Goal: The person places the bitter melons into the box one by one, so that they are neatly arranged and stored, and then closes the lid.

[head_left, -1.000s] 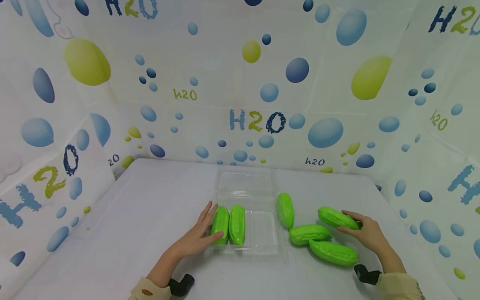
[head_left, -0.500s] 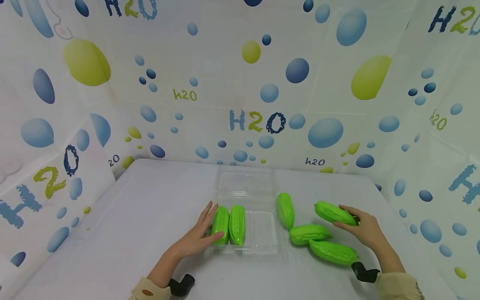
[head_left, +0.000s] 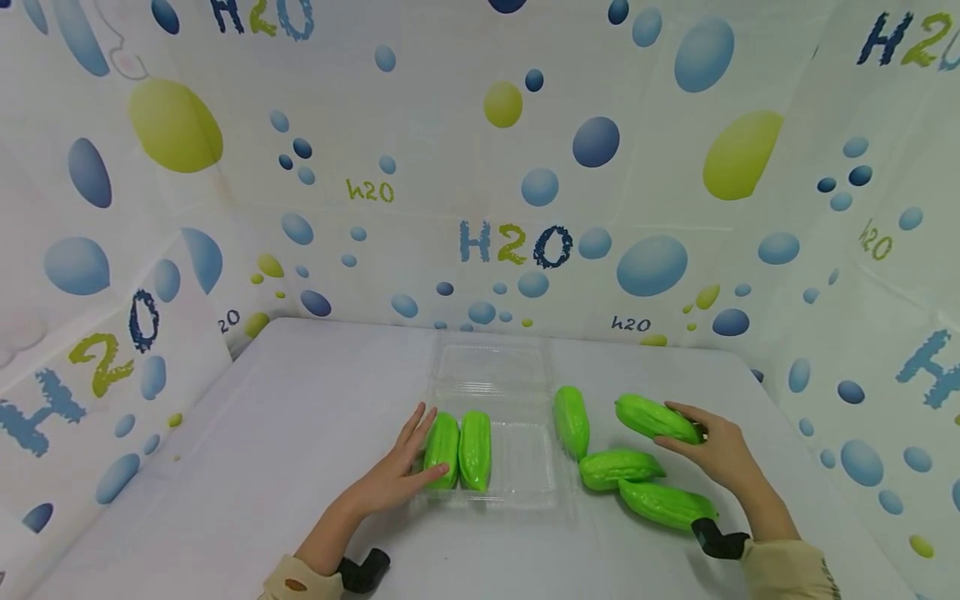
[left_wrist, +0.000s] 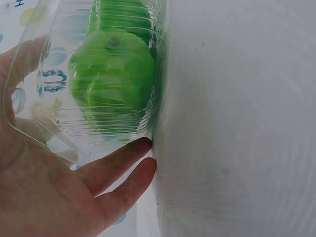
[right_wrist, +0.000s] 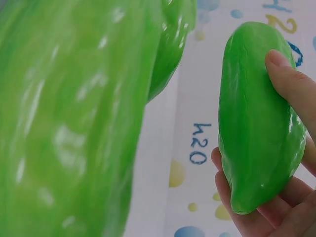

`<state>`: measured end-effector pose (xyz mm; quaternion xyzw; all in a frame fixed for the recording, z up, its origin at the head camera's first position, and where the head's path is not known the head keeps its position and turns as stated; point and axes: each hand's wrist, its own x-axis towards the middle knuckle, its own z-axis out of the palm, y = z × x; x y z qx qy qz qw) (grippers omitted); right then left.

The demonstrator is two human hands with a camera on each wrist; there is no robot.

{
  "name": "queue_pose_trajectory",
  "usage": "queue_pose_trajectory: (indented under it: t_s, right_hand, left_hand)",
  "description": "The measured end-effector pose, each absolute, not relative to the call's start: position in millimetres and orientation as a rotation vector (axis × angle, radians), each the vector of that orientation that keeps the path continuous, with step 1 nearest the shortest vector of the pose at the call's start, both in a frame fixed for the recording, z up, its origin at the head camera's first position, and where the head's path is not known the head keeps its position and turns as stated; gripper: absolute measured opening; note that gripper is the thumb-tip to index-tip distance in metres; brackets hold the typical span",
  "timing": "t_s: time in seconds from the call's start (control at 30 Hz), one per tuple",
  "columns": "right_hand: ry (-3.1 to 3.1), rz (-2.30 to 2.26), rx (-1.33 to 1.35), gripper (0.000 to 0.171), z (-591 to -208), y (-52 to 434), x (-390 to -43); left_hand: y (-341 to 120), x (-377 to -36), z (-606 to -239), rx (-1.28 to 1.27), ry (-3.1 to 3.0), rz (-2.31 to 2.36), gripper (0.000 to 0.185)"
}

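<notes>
My right hand (head_left: 712, 446) grips a glossy green model cucumber (head_left: 654, 417) between thumb and fingers; the right wrist view shows this cucumber (right_wrist: 259, 118) tilted and lifted. My left hand (head_left: 397, 471) rests against the left side of a clear plastic clamshell box (head_left: 522, 458), fingers spread and mostly straight. Inside the box two similar cucumbers lie side by side, the left cucumber (head_left: 442, 450) partly behind my thumb and the other cucumber (head_left: 474, 450) beside it. In the left wrist view, my left hand (left_wrist: 59, 182) touches the box wall with cucumbers visible through it.
The box's lid (head_left: 491, 367) lies folded back behind its base. Right of the box are three loose cucumbers: one upright-lying cucumber (head_left: 572, 421), one crosswise cucumber (head_left: 618, 469) and a nearer cucumber (head_left: 663, 504). A patterned white sheet (head_left: 420, 250) stands behind the white table (head_left: 300, 392).
My right hand has moved left and slightly away from me, carrying the cucumber up and over toward the box. The left hand and the box have stayed put.
</notes>
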<state>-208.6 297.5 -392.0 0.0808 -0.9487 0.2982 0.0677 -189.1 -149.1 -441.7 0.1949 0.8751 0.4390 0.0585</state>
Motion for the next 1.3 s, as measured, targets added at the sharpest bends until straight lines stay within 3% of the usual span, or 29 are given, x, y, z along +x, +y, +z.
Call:
queue_pose_trajectory:
  t_s: [1.3]
  right_hand:
    - [-2.802,0.998,0.361,0.064,-380,240,-211]
  left_hand:
    - [-151,-189,-445,0.596,2.650,1.338,0.081]
